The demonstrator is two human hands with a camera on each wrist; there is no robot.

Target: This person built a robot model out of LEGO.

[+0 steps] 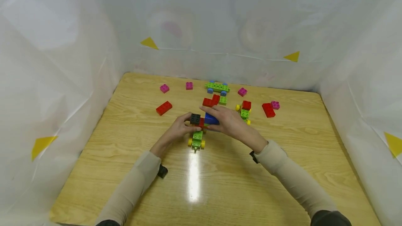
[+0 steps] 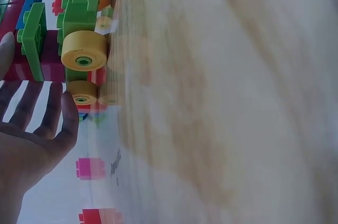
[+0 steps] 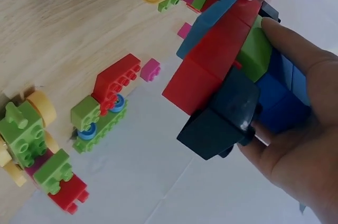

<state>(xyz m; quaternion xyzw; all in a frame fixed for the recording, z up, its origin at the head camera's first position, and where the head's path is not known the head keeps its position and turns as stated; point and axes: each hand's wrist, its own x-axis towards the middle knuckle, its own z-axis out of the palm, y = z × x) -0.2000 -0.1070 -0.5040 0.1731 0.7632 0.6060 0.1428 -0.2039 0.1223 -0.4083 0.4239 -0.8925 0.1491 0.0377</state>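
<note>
Both hands hold one toy brick build above the middle of the table. In the head view my left hand point(image 1: 178, 130) grips its left side, next to a black brick point(image 1: 195, 118). My right hand point(image 1: 231, 122) grips the blue bricks point(image 3: 282, 94) at its other end, thumb and fingers on opposite sides. Red bricks point(image 3: 203, 71), a green brick point(image 3: 256, 49) and more black bricks point(image 3: 219, 121) make up the rest in the right wrist view. Below the left hand is a green wheeled base point(image 1: 197, 138) with yellow wheels point(image 2: 84, 50), seemingly joined to the build.
Another yellow-wheeled brick car point(image 1: 245, 113) stands to the right. Farther back is a green base with blue wheels point(image 1: 217, 87), near a small green brick point(image 1: 223, 100). Red bricks point(image 1: 164, 108) and several magenta bricks point(image 1: 189, 85) lie scattered. White sheeting point(image 1: 201, 27) encloses the table.
</note>
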